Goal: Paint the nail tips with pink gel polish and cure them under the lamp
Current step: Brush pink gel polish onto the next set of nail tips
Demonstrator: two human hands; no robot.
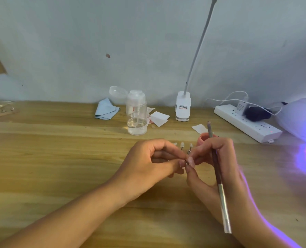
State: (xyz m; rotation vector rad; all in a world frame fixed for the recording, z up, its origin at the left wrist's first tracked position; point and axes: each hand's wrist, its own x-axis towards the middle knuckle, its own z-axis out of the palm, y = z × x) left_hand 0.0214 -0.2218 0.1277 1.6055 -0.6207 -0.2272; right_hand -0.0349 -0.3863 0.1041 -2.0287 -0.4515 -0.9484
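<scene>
My left hand and my right hand meet over the middle of the wooden table. Between their fingertips they pinch one small nail tip on a stand. A long gel brush lies slanted in my right hand, with its handle end towards me. Three other nail tips on stands stand just behind my fingers. The pink gel pot is partly hidden behind my right hand. The curing lamp sits at the far right and glows purple.
A clear pump bottle stands behind my hands, with a blue cloth and white paper pads beside it. A clip desk lamp and a white power strip stand by the wall. A board with more tips lies far left.
</scene>
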